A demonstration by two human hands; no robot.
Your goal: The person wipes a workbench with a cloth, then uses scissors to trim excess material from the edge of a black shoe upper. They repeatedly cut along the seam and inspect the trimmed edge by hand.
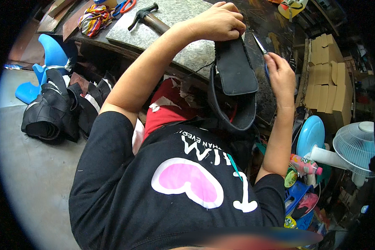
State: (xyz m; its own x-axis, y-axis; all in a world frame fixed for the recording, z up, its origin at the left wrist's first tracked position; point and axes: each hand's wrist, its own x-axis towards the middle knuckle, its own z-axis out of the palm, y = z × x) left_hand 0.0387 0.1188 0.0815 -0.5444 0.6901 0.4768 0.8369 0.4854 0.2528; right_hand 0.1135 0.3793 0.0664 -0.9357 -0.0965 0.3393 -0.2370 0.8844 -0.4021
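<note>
My left hand (218, 23) is closed on the top end of a black shoe upper (238, 71), which hangs from it over the near edge of the workbench. A long flat black piece runs down its middle, and the rounded lower end curves open like a loop. Just right of the shoe upper, my right hand (281, 77) grips a pair of scissors (260, 44), blades pointing up and away. The scissors are apart from the shoe upper. Part of a blue handle shows beside my fingers.
On the bench, a hammer (150, 20) rests on a grey stone slab (185, 56), near a bundle of striped cloth (95, 21). Black shoe pieces (50, 110) are heaped at left beside a blue plastic chair (54, 52). Cardboard boxes (327, 79) and a fan (354, 146) stand at right.
</note>
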